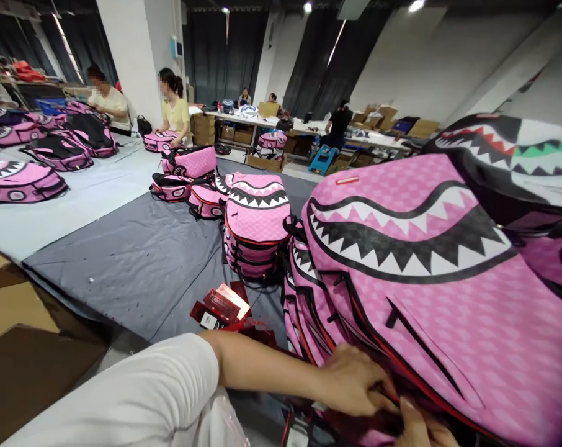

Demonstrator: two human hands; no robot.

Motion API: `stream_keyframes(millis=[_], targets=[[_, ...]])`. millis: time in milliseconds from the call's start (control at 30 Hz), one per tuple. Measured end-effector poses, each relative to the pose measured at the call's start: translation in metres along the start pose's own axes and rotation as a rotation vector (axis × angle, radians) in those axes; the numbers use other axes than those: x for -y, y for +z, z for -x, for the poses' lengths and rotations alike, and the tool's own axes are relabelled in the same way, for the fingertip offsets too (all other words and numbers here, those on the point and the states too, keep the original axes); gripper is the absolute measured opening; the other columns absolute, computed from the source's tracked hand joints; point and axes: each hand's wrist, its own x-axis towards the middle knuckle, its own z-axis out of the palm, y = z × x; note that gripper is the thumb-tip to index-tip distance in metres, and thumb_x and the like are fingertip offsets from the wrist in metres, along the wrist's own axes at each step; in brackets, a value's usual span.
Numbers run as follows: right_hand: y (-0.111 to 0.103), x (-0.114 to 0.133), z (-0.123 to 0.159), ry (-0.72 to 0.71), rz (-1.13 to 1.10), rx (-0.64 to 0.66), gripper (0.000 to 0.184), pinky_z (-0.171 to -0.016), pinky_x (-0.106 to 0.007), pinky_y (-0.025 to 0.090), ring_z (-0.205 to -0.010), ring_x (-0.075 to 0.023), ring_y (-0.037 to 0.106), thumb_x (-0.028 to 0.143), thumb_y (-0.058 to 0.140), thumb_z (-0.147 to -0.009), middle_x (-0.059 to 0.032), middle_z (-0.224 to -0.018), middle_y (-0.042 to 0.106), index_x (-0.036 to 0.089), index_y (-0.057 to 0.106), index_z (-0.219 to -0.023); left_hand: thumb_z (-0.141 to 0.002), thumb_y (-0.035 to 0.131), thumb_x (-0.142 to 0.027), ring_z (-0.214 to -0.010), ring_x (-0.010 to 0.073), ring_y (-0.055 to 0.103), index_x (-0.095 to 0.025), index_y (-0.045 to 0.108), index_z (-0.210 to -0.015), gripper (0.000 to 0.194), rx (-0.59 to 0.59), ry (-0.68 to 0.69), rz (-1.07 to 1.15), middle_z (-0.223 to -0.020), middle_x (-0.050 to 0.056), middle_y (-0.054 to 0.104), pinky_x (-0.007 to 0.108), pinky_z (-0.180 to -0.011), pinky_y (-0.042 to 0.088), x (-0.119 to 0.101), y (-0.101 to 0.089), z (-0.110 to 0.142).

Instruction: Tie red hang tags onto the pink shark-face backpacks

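A large pink backpack (402,248) with a printed black-and-white shark mouth leans over close in front of me on the right. At its lower edge, beside the red-trimmed zipper, my left hand (355,380) is closed, with its fingertips pinched at a dark bit I cannot make out. Touching or nearly touching it is my right hand (423,428), partly cut off by the bottom of the view, its fingers bent together at the same spot. Red and black hang tags (223,305) lie on the grey cloth left of the backpacks. Another tagged item (302,428) shows below my left forearm.
More pink backpacks (257,211) stand in a row along the grey-covered table (136,248). A black-and-white shark-print bag (508,155) rests at the right. An open cardboard box (18,310) sits at the left edge. A person in yellow (176,115) handles a pink bag across the table.
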Motion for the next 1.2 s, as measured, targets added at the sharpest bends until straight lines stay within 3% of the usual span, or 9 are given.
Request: stream_keyframes(millis=[67,100,300,433,600,667,767,967,1200], targets=[[0.003,0.009,0.004,-0.015,0.032,0.080,0.027,-0.068,-0.040,0.055,-0.064,-0.0178,0.057,0.044,0.070,-0.072,-0.0002,-0.073,0.061,0.022,0.066,-0.088,-0.082,0.067,-0.036,-0.116,0.0206,0.059,-0.030,0.065,-0.110,0.029,-0.118,0.042,0.054,-0.121,0.008,0.068,0.029,-0.105,0.042,0.010,-0.016,0.027],[0.004,0.013,0.006,0.018,0.021,-0.121,0.029,-0.076,-0.041,0.055,-0.067,-0.0173,0.057,0.041,0.074,-0.067,-0.0007,-0.074,0.062,0.019,0.067,-0.083,-0.085,0.063,-0.034,-0.123,0.0214,0.055,-0.028,0.064,-0.114,0.029,-0.177,0.003,0.049,-0.129,0.008,0.063,0.030,-0.109,0.038,0.021,-0.027,0.043],[-0.005,0.017,0.023,-0.114,0.058,-0.315,0.039,-0.096,-0.040,0.048,-0.094,-0.0192,0.062,0.039,0.067,-0.075,-0.0065,-0.097,0.066,0.011,0.067,-0.102,-0.087,0.057,-0.023,-0.125,0.0327,0.048,-0.012,0.058,-0.121,0.036,-0.450,-0.616,-0.229,-0.129,0.017,0.058,0.048,-0.108,0.034,0.144,-0.085,0.135],[-0.009,0.006,0.047,-0.139,0.159,-0.399,0.036,-0.094,-0.038,0.049,-0.093,-0.0201,0.063,0.039,0.061,-0.081,-0.0080,-0.099,0.065,0.012,0.066,-0.104,-0.083,0.068,-0.031,-0.126,0.0313,0.045,-0.017,0.059,-0.120,0.041,-0.226,-0.606,-0.372,-0.130,0.013,0.059,0.046,-0.108,0.030,0.197,-0.089,0.150],[0.021,0.002,0.080,-0.132,0.283,-0.364,0.032,-0.092,-0.037,0.049,-0.091,-0.0191,0.062,0.039,0.058,-0.083,-0.0065,-0.096,0.065,0.013,0.067,-0.100,-0.079,0.072,-0.024,-0.129,0.0278,0.043,-0.020,0.068,-0.102,0.025,0.035,-0.495,-0.250,-0.125,0.009,0.065,0.045,-0.115,0.017,0.212,-0.064,0.118],[0.037,0.004,0.094,-0.118,0.323,-0.332,0.032,-0.092,-0.036,0.048,-0.092,-0.0186,0.062,0.040,0.058,-0.084,-0.0060,-0.095,0.065,0.013,0.067,-0.099,-0.081,0.067,-0.019,-0.116,0.0252,0.053,-0.017,0.070,-0.086,0.006,0.063,-0.512,-0.195,-0.105,0.009,0.072,0.043,-0.112,0.021,0.213,-0.058,0.111],[0.058,0.006,0.115,-0.117,0.376,-0.275,0.032,-0.090,-0.035,0.048,-0.090,-0.0176,0.061,0.042,0.057,-0.084,-0.0057,-0.094,0.065,0.014,0.066,-0.096,-0.087,0.058,-0.021,-0.086,0.0196,0.061,-0.014,0.069,-0.080,0.015,0.056,-0.551,-0.110,-0.080,0.006,0.071,0.036,-0.097,0.038,0.218,-0.068,0.119],[0.111,-0.018,0.135,0.009,0.442,-0.137,0.037,-0.083,-0.033,0.048,-0.082,-0.0168,0.061,0.045,0.055,-0.082,-0.0073,-0.091,0.067,0.013,0.066,-0.096,-0.094,0.045,-0.032,-0.077,0.0136,0.057,-0.009,0.068,-0.093,0.032,-0.118,-0.598,0.011,-0.084,0.003,0.070,0.024,-0.077,0.044,0.256,-0.166,0.187],[0.262,-0.075,0.129,-0.012,0.653,0.403,0.036,-0.092,-0.033,0.045,-0.100,-0.0204,0.059,0.029,0.038,-0.088,-0.0150,-0.109,0.065,0.011,0.063,-0.107,-0.086,0.049,-0.044,-0.088,0.0200,0.065,-0.018,0.071,-0.098,0.036,-0.539,-0.636,0.104,-0.099,0.002,0.075,0.028,-0.084,0.050,0.268,-0.331,0.270]])
